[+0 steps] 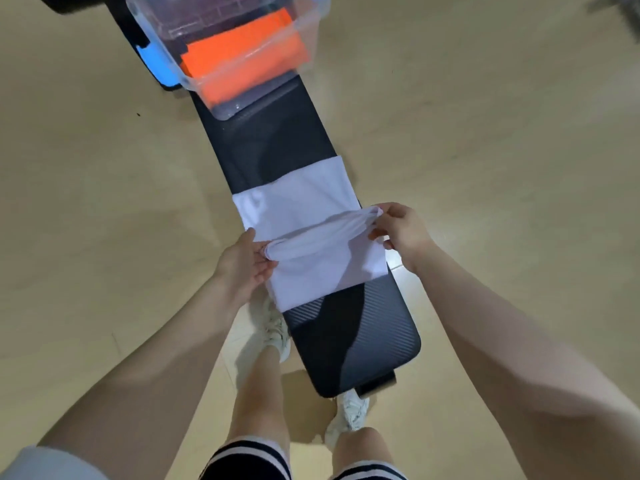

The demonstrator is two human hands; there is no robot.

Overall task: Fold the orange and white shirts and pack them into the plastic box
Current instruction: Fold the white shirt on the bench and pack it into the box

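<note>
A: How far along is it?

B: The orange shirt (242, 53) lies folded in the plastic box (194, 76), well beyond both grips. The left hand (244, 263) and right hand (398, 226) each pinch an edge of the white shirt (304, 216), half-folded on the tabletop (349, 337) between them.

A: What's left?

B: Likely finishing the fold, then boxing it.

Your arms are bare from the short pale grey sleeve (41, 462) on the left shoulder down to both hands. You wear dark shorts (249, 460) with white bands at the hems, and white lace-up sneakers (275, 329), worn over bare lower legs.
</note>
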